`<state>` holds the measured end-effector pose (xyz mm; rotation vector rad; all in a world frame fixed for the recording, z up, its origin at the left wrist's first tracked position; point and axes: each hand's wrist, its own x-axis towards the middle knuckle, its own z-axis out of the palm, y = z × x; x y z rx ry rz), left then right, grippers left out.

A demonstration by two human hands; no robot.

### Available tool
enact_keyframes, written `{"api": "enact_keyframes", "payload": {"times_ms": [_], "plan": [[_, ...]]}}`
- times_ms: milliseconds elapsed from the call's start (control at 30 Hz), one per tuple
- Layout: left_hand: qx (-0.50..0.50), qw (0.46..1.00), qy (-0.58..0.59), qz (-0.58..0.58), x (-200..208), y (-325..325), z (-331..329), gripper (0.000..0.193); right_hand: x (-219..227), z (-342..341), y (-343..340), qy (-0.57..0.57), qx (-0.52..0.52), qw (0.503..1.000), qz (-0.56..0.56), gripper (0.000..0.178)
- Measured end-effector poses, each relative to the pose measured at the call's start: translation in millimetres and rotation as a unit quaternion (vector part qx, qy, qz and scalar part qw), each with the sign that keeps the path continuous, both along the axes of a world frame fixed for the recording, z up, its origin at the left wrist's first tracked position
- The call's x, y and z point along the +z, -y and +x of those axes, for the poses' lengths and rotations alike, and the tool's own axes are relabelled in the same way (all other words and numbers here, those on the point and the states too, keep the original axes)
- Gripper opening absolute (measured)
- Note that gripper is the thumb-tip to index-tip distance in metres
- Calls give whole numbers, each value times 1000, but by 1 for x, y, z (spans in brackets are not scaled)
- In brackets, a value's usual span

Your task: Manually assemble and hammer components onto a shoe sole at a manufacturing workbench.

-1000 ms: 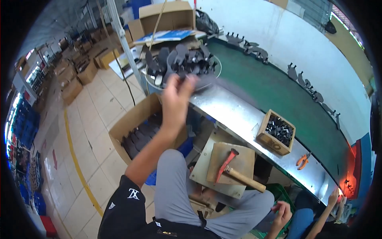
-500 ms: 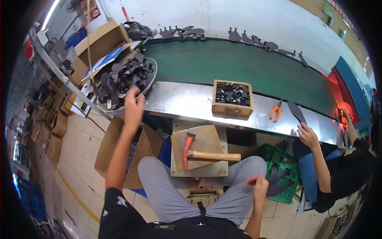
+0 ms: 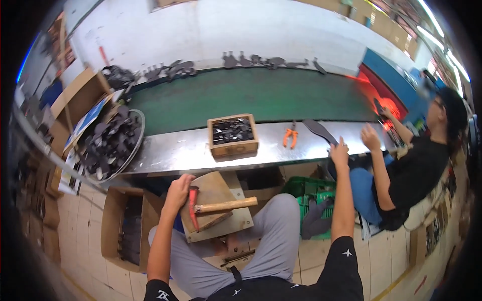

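My right hand [image 3: 340, 153] reaches out over the metal edge of the bench, its fingers closed on the narrow end of a dark grey shoe insole [image 3: 317, 130]. My left hand [image 3: 179, 192] is at the upper left corner of a board [image 3: 213, 186] in front of my knees. Its fingers are bent together; what they hold, if anything, I cannot make out. Beside that hand, a hammer [image 3: 226, 204] with a red head and wooden handle lies across the board. Orange-handled pliers [image 3: 289, 138] rest on the bench left of the insole.
A wooden box [image 3: 233, 149] of small dark pieces stands on the bench. Left of it is a round basket [image 3: 142, 131] heaped with dark parts. Behind runs a green conveyor belt [image 3: 241, 95]. A co-worker [image 3: 411, 165] sits at right, near a green crate [image 3: 301, 188].
My left hand has come from the basket down to the board. My right hand has risen from my lap and taken the insole's end; the co-worker's hand has let it go. The view has swung right.
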<state>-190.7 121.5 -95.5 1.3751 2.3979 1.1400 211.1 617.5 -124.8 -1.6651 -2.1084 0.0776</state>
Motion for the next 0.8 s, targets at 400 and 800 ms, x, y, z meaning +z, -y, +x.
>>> {"api": "enact_keyframes", "payload": {"times_ms": [400, 800], "plan": [[-99, 995, -8, 2, 0, -7, -24, 29, 114, -85, 252, -684, 296, 616, -254, 13], [-197, 934, 49, 294, 85, 108, 151, 76, 172, -126, 484, -409, 667, 473, -405, 17]]}}
